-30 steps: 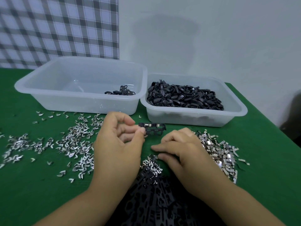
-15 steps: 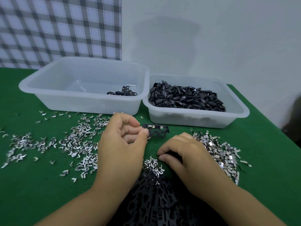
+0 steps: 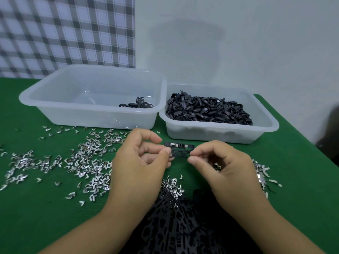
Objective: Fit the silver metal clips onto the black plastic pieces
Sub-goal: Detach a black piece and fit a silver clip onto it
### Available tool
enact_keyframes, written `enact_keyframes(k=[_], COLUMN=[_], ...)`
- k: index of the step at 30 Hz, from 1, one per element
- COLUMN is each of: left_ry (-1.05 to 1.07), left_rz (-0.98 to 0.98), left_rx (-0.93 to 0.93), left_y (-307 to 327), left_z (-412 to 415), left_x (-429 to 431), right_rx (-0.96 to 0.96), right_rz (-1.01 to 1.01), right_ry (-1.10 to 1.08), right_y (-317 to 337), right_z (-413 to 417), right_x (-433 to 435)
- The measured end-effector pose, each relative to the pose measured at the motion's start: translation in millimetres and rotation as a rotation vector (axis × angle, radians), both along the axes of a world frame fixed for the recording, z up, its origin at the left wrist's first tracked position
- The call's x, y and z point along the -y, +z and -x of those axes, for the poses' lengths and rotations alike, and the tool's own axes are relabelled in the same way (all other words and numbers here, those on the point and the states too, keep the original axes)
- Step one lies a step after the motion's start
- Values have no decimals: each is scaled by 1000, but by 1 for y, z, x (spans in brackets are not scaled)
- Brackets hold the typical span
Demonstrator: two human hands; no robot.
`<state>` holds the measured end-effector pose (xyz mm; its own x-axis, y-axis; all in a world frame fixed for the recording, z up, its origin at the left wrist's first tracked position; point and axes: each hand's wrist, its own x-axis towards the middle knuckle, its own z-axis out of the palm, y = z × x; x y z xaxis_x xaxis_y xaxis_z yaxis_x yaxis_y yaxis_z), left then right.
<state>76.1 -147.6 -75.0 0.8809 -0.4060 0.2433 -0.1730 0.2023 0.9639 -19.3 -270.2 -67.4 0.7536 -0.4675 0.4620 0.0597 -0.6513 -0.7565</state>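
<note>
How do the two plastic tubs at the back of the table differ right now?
Fill: the left tub holds only a few black pieces near its right wall, while the right tub carries a full pile of black pieces.
Size: the left tub looks wider and taller than the right tub.
Shared: both are translucent white plastic and stand side by side on the green table.

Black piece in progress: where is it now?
Head view, centre: the black piece is gripped by the left hand, the right hand pinching its other end, just before the tub of black parts.
</note>
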Motion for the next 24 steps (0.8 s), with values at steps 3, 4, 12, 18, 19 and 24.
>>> enact_keyframes(k=[3,4,12,18,19,24], left_ry=[-19,-22,-37,-42,-47,-80], left_rz=[6,3,-42,-55,-59,-68], left_rx=[0,0,19,14,12,14], left_y=[0,0,-1,0,0,2], left_z=[0,0,-1,0,1,4], left_x=[0,0,0,-1,0,0], right_rx=[38,61,143,159,164,195], right_rz=[2,3,20,122,140,202], right_ry=[-6,1,-38,-49,-53,-99], right_y=[1,1,2,5,5,6], right_z=[0,1,3,3,3,4], right_x=[0,-1,-1,-2,-2,-2])
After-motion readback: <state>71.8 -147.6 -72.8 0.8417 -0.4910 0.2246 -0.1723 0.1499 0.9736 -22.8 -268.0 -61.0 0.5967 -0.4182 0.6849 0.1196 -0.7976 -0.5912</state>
